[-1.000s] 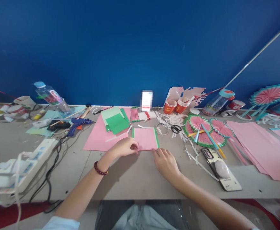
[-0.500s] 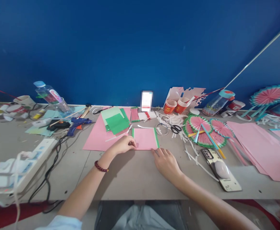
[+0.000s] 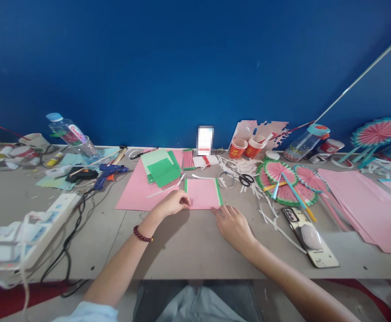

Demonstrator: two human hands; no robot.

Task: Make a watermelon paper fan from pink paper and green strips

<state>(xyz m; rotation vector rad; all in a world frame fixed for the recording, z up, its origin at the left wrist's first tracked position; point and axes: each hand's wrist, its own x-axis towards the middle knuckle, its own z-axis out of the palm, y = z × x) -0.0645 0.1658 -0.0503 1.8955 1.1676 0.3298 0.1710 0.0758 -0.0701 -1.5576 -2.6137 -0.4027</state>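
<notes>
Flat on the table lies a small pink sheet of paper (image 3: 202, 193) with green strips along its left and right edges. My left hand (image 3: 175, 202) is at its near left corner, thumb and fingers pinched together on the edge. At the near right corner, my right hand (image 3: 233, 222) has its fingertips bent down on the paper's near edge, the thumb partly hidden. Left of the sheet is a larger pink sheet (image 3: 133, 197), partly beneath green papers (image 3: 164, 172). Behind it lies a pleated pink strip with green ends (image 3: 188, 160).
A blue glue gun (image 3: 110, 174) and white power strip (image 3: 52, 226) lie left. Behind stands a lit phone screen (image 3: 205, 141). To the right are scissors (image 3: 246, 180), paper strips, red cups (image 3: 238, 147), watermelon-patterned paper fans (image 3: 279, 174), and a phone (image 3: 311, 237) with a white mouse on it.
Both hands stay at the near corners of the small pink sheet, with hardly any movement. The view has shifted very slightly.
</notes>
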